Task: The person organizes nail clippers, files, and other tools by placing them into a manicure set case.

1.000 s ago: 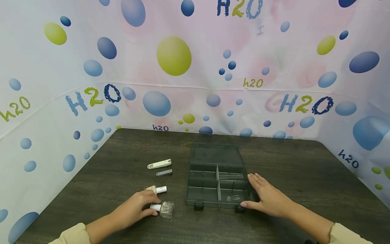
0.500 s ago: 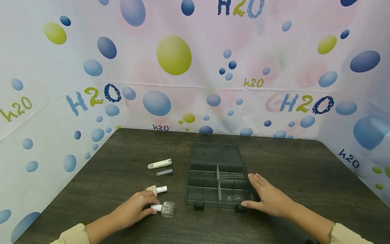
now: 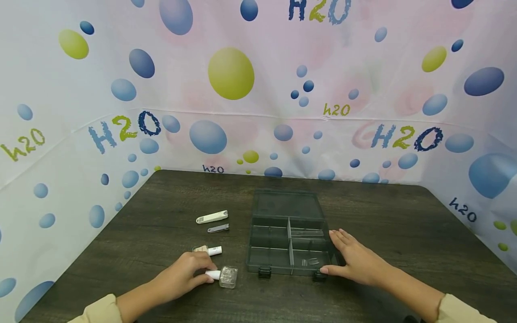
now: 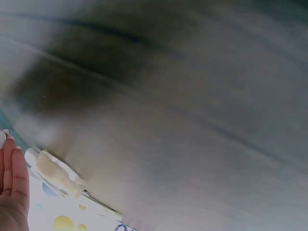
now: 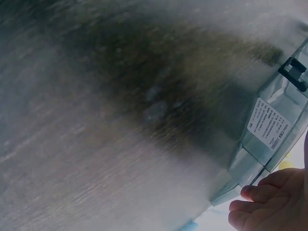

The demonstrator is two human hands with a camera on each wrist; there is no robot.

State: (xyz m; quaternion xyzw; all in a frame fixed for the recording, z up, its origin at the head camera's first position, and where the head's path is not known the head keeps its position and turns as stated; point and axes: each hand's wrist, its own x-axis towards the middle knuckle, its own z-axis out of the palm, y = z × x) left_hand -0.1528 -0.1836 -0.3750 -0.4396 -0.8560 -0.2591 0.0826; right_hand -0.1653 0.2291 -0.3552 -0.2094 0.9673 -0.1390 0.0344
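Left fingers: the white cap [image 3: 212,274] is pinched between thumb and forefinger of the left hand [image 3: 186,274]; how the remaining fingers are folded cannot be told.
Right fingers: held nearly straight and close together on the right hand [image 3: 354,261], the thumb spread away from them; fingertips are set at the box's right wall, thumb tip at its near right corner.
Clear bottle: the glittery clear bottle [image 3: 228,277] is held by its cap, lying on its side, base pointed to three o'clock; it is found at eight o'clock from the box.
Beige bottle: the beige bottle [image 3: 199,250] is laid flat at nine o'clock from the box, partly covered by the left hand; its white cap is turned to three o'clock.
Clippers: the small clipper [image 3: 218,228] and the larger white clipper [image 3: 212,217] are placed near ten o'clock from the box, well apart from both hands.
Box: the grey see-through box [image 3: 278,271] is split by dividers; its lid [image 3: 286,205] is laid back at twelve o'clock; two black latches [image 3: 264,272] are fixed along the near edge; small clear pieces [image 3: 313,261] are contained in the near right compartment.
Surroundings: everything is borne by a dark wood-grained table [image 3: 375,215]; it is backed by a spotted "H2O" curtain [image 3: 258,89].
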